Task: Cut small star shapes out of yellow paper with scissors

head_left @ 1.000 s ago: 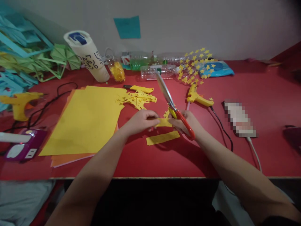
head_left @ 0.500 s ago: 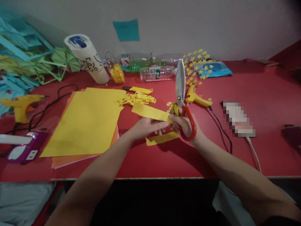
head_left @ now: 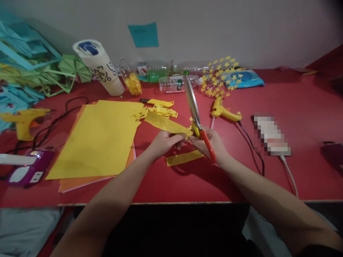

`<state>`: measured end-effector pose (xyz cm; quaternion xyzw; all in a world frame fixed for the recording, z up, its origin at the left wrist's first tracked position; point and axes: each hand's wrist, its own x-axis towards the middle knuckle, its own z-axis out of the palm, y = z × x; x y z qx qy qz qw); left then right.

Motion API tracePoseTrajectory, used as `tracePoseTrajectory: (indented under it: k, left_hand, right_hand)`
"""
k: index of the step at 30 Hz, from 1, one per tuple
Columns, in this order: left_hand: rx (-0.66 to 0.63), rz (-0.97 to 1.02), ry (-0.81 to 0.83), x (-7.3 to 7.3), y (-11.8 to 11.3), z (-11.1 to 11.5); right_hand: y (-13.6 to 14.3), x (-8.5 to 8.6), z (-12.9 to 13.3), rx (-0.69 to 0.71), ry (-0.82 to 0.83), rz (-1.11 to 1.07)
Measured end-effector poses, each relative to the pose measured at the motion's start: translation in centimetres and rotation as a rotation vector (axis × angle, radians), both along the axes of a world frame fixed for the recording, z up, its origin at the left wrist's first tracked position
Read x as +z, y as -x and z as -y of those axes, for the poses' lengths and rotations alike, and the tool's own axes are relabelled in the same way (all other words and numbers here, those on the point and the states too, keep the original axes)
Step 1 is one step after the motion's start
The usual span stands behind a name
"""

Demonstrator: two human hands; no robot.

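Note:
My left hand (head_left: 167, 142) pinches a yellow paper strip (head_left: 166, 123) near its right end, above the red table (head_left: 150, 185). The red and yellow handles of the scissors (head_left: 192, 101) are in my right hand (head_left: 210, 142); the blades point up and slightly left and look closed. Fingertips of my right hand are at the strip's right end, beside small yellow cut pieces. Another yellow strip (head_left: 184, 157) lies on the table below my hands. Yellow scraps (head_left: 158, 112) lie behind the held strip, next to a yellow cutter knife (head_left: 160, 102).
Yellow sheets (head_left: 99, 139) lie at left, near a purple socket block (head_left: 32, 167) and a glue gun (head_left: 24, 119). Another glue gun (head_left: 225, 112) and a phone (head_left: 272, 135) are at right. Plastic bottles (head_left: 174, 84), a white tumbler (head_left: 103, 71) and yellow stars (head_left: 222, 75) stand behind.
The scissors have turned, with their blades now tilted left. Both hands and the held strip have shifted slightly left, and my right fingertips have moved off the strip's upper face.

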<state>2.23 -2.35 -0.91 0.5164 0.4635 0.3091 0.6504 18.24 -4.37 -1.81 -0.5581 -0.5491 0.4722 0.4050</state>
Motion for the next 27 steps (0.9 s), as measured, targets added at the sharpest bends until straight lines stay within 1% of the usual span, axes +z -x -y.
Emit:
tracePoseTrajectory:
  k: [3, 6, 7, 9, 12, 14, 16, 21, 27]
  left_hand:
    - [0.008, 0.076, -0.029, -0.3, 0.1, -0.5]
    - [0.054, 0.131, -0.004, -0.6, 0.4, -1.1]
    - [0.089, 0.152, -0.012, -0.7, 0.6, -1.4]
    - [0.214, 0.208, -0.069, -0.8, 1.0, -2.0]
    - [0.407, 0.250, -0.153, -0.9, 1.9, -3.1]
    - [0.500, 0.248, -0.194, -0.9, 2.4, -3.7]
    - [0.560, 0.257, -0.242, -0.8, 2.9, -4.1]
    - [0.624, 0.294, -0.319, -0.6, 3.3, -4.3]
    - [0.602, 0.264, -0.373, -0.7, 3.0, -4.1]
  right_hand:
    - [-0.1, -0.3, 0.0, -0.017, -0.046, 0.082]
    - [-0.3, 0.1, 0.0, 0.030, -0.049, 0.104]
    - [-0.3, 0.3, 0.1, 0.053, -0.045, 0.097]
    - [-0.5, 0.8, 0.1, 0.111, -0.037, 0.078]
    - [-0.6, 1.3, 0.2, 0.244, 0.023, 0.087]
    - [-0.7, 1.3, 0.1, 0.317, 0.091, 0.113]
    - [-0.7, 1.2, 0.0, 0.353, 0.143, 0.161]
    - [-0.7, 0.9, 0.0, 0.368, 0.219, 0.217]
    - [-0.6, 0.8, 0.0, 0.368, 0.262, 0.188]
